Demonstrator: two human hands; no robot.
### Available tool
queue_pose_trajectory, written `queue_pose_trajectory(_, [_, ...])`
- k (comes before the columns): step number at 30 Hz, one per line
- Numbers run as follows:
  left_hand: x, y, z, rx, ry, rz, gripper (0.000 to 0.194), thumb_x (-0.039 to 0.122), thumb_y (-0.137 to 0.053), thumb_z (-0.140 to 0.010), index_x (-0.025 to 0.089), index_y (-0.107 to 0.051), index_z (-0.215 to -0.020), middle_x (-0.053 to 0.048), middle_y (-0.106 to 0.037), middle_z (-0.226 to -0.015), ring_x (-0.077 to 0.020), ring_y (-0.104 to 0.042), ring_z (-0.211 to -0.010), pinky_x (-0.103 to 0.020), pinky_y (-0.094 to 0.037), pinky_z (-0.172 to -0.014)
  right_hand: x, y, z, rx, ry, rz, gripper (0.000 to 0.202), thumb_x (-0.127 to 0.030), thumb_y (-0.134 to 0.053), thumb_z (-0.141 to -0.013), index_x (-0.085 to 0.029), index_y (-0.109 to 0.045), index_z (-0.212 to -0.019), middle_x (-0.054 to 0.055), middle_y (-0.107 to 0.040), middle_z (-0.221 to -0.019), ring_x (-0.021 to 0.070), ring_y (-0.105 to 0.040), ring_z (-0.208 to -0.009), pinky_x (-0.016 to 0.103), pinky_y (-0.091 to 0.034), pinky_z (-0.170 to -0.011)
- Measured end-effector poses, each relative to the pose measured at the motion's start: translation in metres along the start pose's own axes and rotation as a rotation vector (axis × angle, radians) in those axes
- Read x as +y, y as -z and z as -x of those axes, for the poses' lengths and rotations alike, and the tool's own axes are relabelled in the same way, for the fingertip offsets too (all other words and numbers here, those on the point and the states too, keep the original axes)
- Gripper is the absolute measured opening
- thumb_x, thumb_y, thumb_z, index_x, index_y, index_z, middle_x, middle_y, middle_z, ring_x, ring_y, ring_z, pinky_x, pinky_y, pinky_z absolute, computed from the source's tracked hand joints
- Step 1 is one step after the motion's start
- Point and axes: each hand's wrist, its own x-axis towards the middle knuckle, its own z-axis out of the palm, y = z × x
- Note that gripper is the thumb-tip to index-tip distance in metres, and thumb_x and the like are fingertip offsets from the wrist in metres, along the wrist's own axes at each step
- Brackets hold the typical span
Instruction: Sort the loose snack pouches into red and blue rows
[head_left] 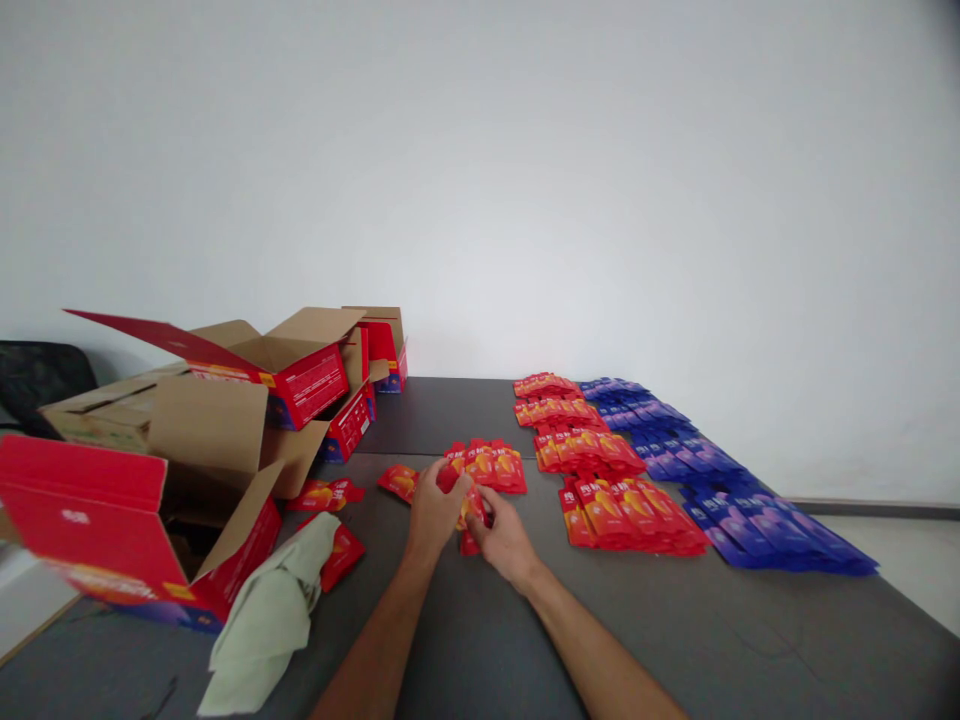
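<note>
Near the middle of the dark table, my left hand (433, 512) and my right hand (504, 540) are closed on a red pouch (470, 505) between them, fingers partly hiding it. Just behind them lies a row of red pouches (495, 465) with orange pictures. Another red pouch (399, 481) lies beside my left hand. More red pouches (325, 494) are farther left, and one (343, 556) is partly under a pale green cloth (274, 610).
Open red cardboard boxes (217, 540) crowd the left side, some stacked (307, 385). On the right, rows of red pouches (630, 515) stand beside rows of blue pouches (772, 528). A white wall (480, 200) rises behind the table (442, 415). A black chair (45, 380) shows far left.
</note>
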Motion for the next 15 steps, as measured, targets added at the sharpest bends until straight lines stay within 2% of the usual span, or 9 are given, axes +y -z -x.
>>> queue_pose_trajectory(4, [-0.002, -0.007, 0.004, -0.068, 0.095, 0.271, 0.037, 0.025, -0.063, -0.077, 0.016, -0.058, -0.113, -0.011, -0.068, -0.114, -0.0187, -0.064, -0.104, -0.031, -0.050, -0.092, -0.003, 0.008, -0.005, 0.128, -0.040, -0.136, 0.035, -0.038, -0.064, -0.081, -0.020, -0.059, -0.110, 0.005, -0.070, -0.102, 0.0207, -0.066, -0.089, 0.035, -0.052, -0.084])
queue_pose_trajectory(8, [-0.001, -0.014, 0.015, -0.375, 0.221, 0.491, 0.030, 0.024, -0.071, -0.069, 0.015, -0.063, -0.096, -0.010, -0.071, -0.099, -0.0209, -0.068, -0.088, -0.033, -0.055, -0.076, -0.011, 0.014, -0.006, 0.202, -0.040, -0.319, 0.036, -0.046, -0.067, -0.080, -0.021, -0.060, -0.104, 0.005, -0.070, -0.098, 0.0210, -0.066, -0.086, 0.035, -0.053, -0.081])
queue_pose_trajectory(10, [-0.001, -0.016, 0.019, -0.466, 0.216, 0.538, 0.027, 0.026, -0.072, -0.067, 0.014, -0.064, -0.090, -0.008, -0.071, -0.092, -0.0204, -0.068, -0.079, -0.031, -0.055, -0.066, -0.014, 0.015, -0.006, 0.223, -0.049, -0.368, 0.039, -0.047, -0.070, -0.078, -0.021, -0.060, -0.105, 0.005, -0.070, -0.099, 0.0208, -0.066, -0.086, 0.034, -0.052, -0.081])
queue_pose_trajectory(12, [-0.001, -0.017, 0.020, -0.457, 0.166, 0.530, 0.022, 0.024, -0.071, -0.065, 0.014, -0.065, -0.084, -0.006, -0.071, -0.082, -0.0179, -0.066, -0.071, -0.028, -0.052, -0.062, -0.017, 0.016, -0.005, 0.227, -0.055, -0.404, 0.043, -0.048, -0.073, -0.075, -0.022, -0.061, -0.106, 0.005, -0.070, -0.099, 0.0204, -0.065, -0.086, 0.034, -0.052, -0.080])
queue_pose_trajectory(15, [-0.003, -0.017, 0.018, -0.439, 0.103, 0.494, 0.018, 0.017, -0.071, -0.061, 0.014, -0.066, -0.078, -0.002, -0.069, -0.073, -0.0153, -0.063, -0.066, -0.025, -0.048, -0.062, -0.020, 0.018, -0.004, 0.225, -0.065, -0.442, 0.045, -0.048, -0.077, -0.071, -0.021, -0.063, -0.105, 0.005, -0.070, -0.097, 0.0197, -0.064, -0.083, 0.032, -0.051, -0.079])
